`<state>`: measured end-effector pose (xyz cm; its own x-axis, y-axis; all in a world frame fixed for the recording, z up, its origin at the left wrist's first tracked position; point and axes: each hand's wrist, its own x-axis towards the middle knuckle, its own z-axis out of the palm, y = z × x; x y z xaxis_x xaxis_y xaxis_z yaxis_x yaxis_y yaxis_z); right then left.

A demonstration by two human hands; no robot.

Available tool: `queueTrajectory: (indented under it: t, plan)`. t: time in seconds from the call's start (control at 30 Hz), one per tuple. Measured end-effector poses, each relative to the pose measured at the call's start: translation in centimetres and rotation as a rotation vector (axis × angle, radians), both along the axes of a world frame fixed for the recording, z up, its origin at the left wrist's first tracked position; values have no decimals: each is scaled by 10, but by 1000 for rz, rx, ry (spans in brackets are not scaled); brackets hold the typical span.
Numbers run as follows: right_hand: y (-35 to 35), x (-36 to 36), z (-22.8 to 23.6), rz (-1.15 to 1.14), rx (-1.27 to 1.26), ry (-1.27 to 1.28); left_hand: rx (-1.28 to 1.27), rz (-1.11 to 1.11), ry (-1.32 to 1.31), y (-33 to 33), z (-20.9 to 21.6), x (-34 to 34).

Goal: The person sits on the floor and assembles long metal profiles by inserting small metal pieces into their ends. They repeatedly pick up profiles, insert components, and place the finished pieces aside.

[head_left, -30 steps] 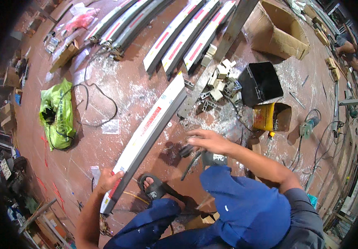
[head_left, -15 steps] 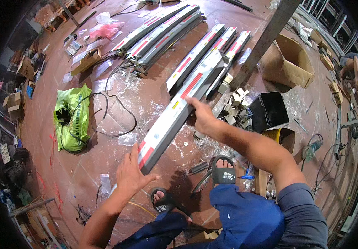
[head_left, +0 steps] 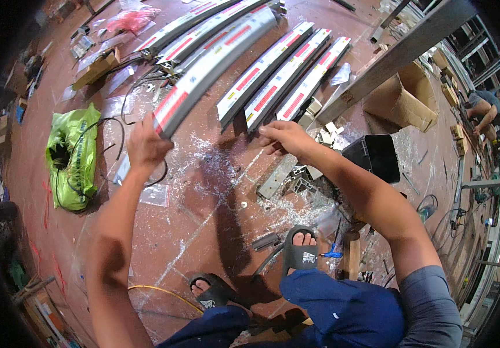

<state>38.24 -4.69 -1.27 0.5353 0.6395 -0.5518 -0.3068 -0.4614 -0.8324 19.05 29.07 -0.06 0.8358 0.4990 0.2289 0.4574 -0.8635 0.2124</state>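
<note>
A long grey metal profile (head_left: 216, 64), faced with white and red film, slants up and away from my left hand (head_left: 148, 144). The fingers of that hand are wrapped round its near end, and its far part passes over the left group of profiles. Beside my left wrist a short pale piece (head_left: 123, 169) shows; I cannot tell if it belongs to the held profile. My right hand (head_left: 287, 139) is apart from the held profile, fingers loosely bent and spread, with nothing seen in them. It hovers close to the near ends of a row of three similar profiles (head_left: 287, 72).
More profiles (head_left: 195, 43) lie at the far left. Right of centre are metal offcuts (head_left: 276, 177), a black bin (head_left: 377, 156), a slanting metal post (head_left: 395, 61) and a cardboard box (head_left: 403, 101). A green bag (head_left: 76, 156) stands left. Another person (head_left: 485, 113) crouches far right.
The held profile has swung left and away from the right-hand row. My right hand has let go of its middle. My left hand, open before, has closed on its near end.
</note>
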Motion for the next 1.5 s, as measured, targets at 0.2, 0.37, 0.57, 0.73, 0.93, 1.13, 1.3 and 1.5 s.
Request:
queueTrajectory:
  t: [0.2,0.37,0.57,0.73,0.93,1.13,1.3,1.5]
  plan:
    - [-59,9,-36,224,-129,-652,-95,117,158,44,35,132]
    - [-85,-4,-68,507,-181,-894,-50,125,129,85,44,239]
    - [-87,-13,-59,537,-295,-857,20,137,194,102,55,327]
    - [-86,-16,-60,491,-280,-842,142,159,250,129,23,360]
    - [-81,-18,-67,488,-264,-893,193,180,212,135,0,351]
    - [-88,-15,-69,461,-250,-924,-81,-430,129,-42,-60,309]
    - [-87,-21,-74,436,-213,-964,-158,-219,178,-80,-117,269]
    - [-94,-22,-74,498,-239,-986,-375,-170,346,-45,-81,223]
